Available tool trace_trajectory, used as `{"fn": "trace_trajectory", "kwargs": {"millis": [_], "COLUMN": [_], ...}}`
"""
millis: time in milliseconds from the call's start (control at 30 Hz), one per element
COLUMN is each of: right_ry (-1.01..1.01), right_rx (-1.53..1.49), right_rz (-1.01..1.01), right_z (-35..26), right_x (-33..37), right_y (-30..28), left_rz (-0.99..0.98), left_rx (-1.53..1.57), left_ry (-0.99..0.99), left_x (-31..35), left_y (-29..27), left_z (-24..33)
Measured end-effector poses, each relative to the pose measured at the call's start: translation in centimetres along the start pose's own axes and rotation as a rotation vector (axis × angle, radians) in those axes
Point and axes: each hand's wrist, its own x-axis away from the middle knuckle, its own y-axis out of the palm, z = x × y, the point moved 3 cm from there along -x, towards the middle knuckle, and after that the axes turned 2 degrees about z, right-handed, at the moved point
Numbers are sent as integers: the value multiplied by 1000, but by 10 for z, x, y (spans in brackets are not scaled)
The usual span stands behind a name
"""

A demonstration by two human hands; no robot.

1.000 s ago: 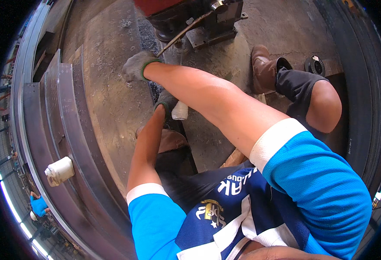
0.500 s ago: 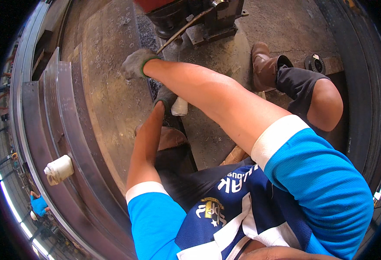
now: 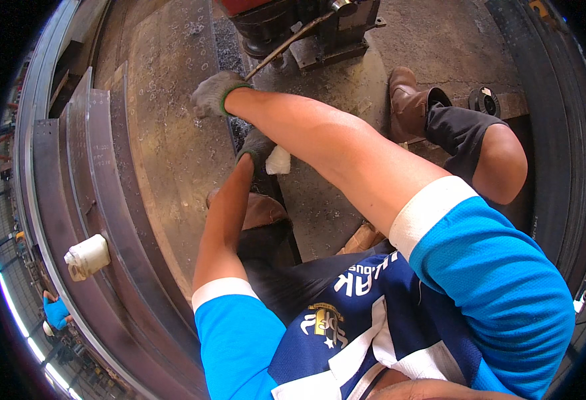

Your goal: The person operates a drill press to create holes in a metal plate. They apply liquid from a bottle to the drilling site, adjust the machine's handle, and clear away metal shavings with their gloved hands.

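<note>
Right hand (image 3: 216,95): grey knit glove, green cuff, back of the glove up, over the brown metal plate (image 3: 166,100). The lever rod (image 3: 286,45) runs down-left from a round metal hub (image 3: 343,7) on the machine (image 3: 276,27), and its lower end goes out of sight at that glove's cuff. Fingers face away from the camera, so can't tell if they're wrapped round the rod or spread.

Left hand (image 3: 256,145): also gloved, lower down, nearer the body, partly covered by the right forearm. A small white container (image 3: 279,161) sits right beside it, on its right side in view. Grip there can't be read either; the glove hides the fingers.

Machine is dark with a red upper part, top centre. Shavings (image 3: 226,50) lie along its left side, more scattered over the plate.

Left of the plate: long dark steel beams (image 3: 106,167), side by side, with a white jug (image 3: 87,257) on them. Brown boot (image 3: 407,107) right of the machine, black round disc (image 3: 485,101) beyond it. Another person (image 3: 56,312), blue top, far off at lower left.
</note>
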Motion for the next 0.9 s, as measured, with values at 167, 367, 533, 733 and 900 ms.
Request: {"fn": "trace_trajectory", "kwargs": {"millis": [167,367,533,733,900], "right_ry": [-2,-25,-15,-30,-39], "right_rx": [-1,-19,-16,1,79], "right_rz": [-3,20,36,19,113], "right_z": [1,4,0,5,6], "right_x": [1,-4,-2,-9,-39], "right_y": [1,6,1,10,34], "left_rz": [-10,46,107,79,205], "left_rx": [238,99,113,-54,-179], "left_ry": [-107,35,58,78,375], "left_x": [-9,-13,1,-4,19], "left_y": [14,16,7,18,61], "left_z": [-24,-25,-21,-17,40]}}
